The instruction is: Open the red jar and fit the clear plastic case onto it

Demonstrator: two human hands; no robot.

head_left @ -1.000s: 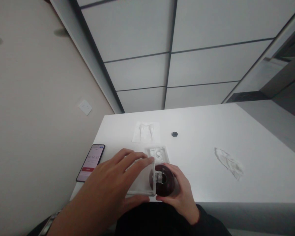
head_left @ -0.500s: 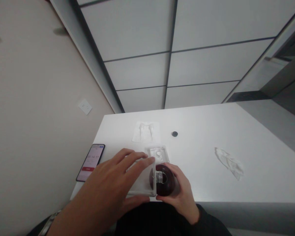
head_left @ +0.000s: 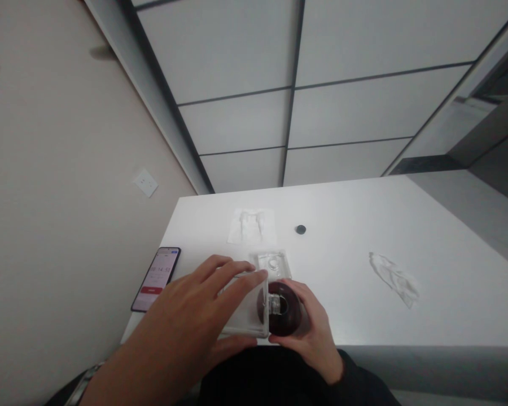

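The left hand (head_left: pixel 190 307) held a clear bottle (head_left: pixel 246 316) sideways, apparently so its neck (head_left: pixel 274 305) met the mouth of a dark bottle (head_left: pixel 291 322); the right hand (head_left: pixel 316 334) cupped that bottle near the table's (head_left: pixel 355 304) front edge, seemingly steadying it.

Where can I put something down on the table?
There's a wide bare patch on the white table between the small dark disc and the crumpled white sheet, and another right of that sheet. It's crowded at the near edge: the left hand holds a clear container, the right hand a dark bottle, and a clear tray sits just beyond.
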